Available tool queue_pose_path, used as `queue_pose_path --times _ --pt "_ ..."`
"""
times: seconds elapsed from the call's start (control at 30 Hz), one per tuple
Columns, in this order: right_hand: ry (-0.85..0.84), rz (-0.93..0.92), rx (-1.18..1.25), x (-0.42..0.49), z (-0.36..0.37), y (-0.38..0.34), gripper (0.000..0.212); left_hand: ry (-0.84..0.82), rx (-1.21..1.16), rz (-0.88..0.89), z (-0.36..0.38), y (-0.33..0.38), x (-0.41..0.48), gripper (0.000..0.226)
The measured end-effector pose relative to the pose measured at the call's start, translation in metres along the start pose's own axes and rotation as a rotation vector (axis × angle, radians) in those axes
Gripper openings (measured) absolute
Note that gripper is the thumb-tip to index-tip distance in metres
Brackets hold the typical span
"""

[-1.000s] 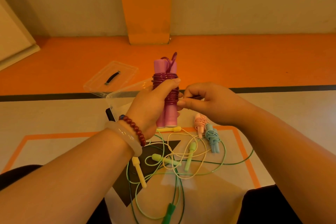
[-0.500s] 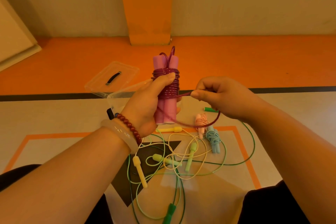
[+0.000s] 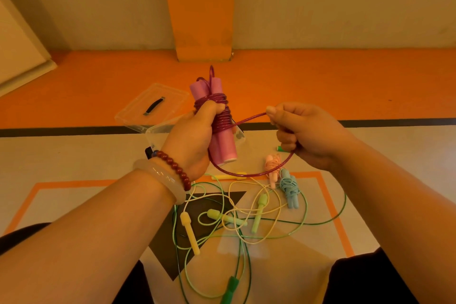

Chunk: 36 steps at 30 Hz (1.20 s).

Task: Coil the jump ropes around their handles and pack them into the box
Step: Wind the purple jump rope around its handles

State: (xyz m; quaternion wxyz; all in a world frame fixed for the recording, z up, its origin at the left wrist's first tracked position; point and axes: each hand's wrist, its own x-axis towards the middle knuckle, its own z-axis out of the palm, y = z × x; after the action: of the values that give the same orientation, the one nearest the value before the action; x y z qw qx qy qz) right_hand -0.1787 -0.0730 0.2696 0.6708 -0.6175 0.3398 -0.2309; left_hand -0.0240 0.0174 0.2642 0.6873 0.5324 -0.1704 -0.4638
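Winding: the right hand [image 3: 308, 136] has drawn away from the coil toward the right since a second ago, pulling out a bow of purple rope [image 3: 246, 176] that was not slack before.
Left hand: the left hand [image 3: 195, 136] wraps the paired pink handles [image 3: 224, 148], which stand upright with a slight tilt; its thumb presses on the turns.
Right hand: fingers curl round the rope, and thumb and forefinger pinch it.
Rope: most turns sit tight on the handles; the slack loop hangs below them, above the floor.
Box: the clear box [image 3: 154, 131] sits just behind the left hand, its lid [image 3: 133, 112] beyond it.
Meaning: the tail is probably being cinched or tucked, so this bundle looks nearly ready to pack.
Remaining: yellow and green ropes [image 3: 234, 224] lie tangled on the floor; a pink bundle [image 3: 271, 165] and a blue bundle [image 3: 290, 187] lie coiled but unpacked.
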Motion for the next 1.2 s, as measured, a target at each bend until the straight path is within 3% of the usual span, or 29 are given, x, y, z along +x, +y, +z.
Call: queue_pose_path --times 0.07,0.17,0.23,0.37,0.53,0.6,0.73,0.8,0.93,1.07,1.2 --pt "-0.031 0.036 0.033 0.0 -0.002 0.0 0.01 0.099 0.021 0.048 -0.006 0.0 0.007 0.008" --pt "-0.092 0.047 -0.003 -0.002 -0.003 -0.001 0.019 0.223 0.051 0.079 -0.015 0.004 0.015 0.011" --pt "-0.134 0.012 -0.244 -0.006 0.002 -0.002 0.017 0.262 0.08 0.086 -0.019 0.005 0.017 0.012" --pt "-0.178 -0.163 -0.746 -0.006 0.011 0.001 0.05 0.283 0.142 0.077 -0.018 0.0 0.017 0.012" --pt "-0.285 -0.195 -1.043 -0.005 0.017 0.008 0.065 0.264 0.182 0.08 -0.018 -0.007 0.02 0.01" --pt "-0.307 -0.14 -1.153 -0.003 0.02 0.011 0.059 0.277 0.151 0.083 -0.019 -0.01 0.023 0.009" --pt "-0.249 -0.081 -1.117 0.002 0.016 0.016 0.017 0.284 0.186 0.066 -0.023 -0.018 0.028 0.022" --pt "-0.251 -0.035 -1.063 0.002 0.013 0.016 0.008 0.262 0.242 0.075 -0.024 -0.023 0.028 0.021" --pt "-0.293 0.026 -1.149 0.001 0.014 0.019 0.015 0.221 0.254 0.09 -0.018 -0.029 0.026 0.012" --pt "-0.373 0.054 -1.254 0.0 0.022 0.023 0.009 0.181 0.176 0.068 -0.011 -0.034 0.023 0.009" --pt "-0.444 0.182 -0.924 -0.004 0.025 0.028 0.012 0.181 0.119 0.069 -0.012 -0.031 0.023 0.008"
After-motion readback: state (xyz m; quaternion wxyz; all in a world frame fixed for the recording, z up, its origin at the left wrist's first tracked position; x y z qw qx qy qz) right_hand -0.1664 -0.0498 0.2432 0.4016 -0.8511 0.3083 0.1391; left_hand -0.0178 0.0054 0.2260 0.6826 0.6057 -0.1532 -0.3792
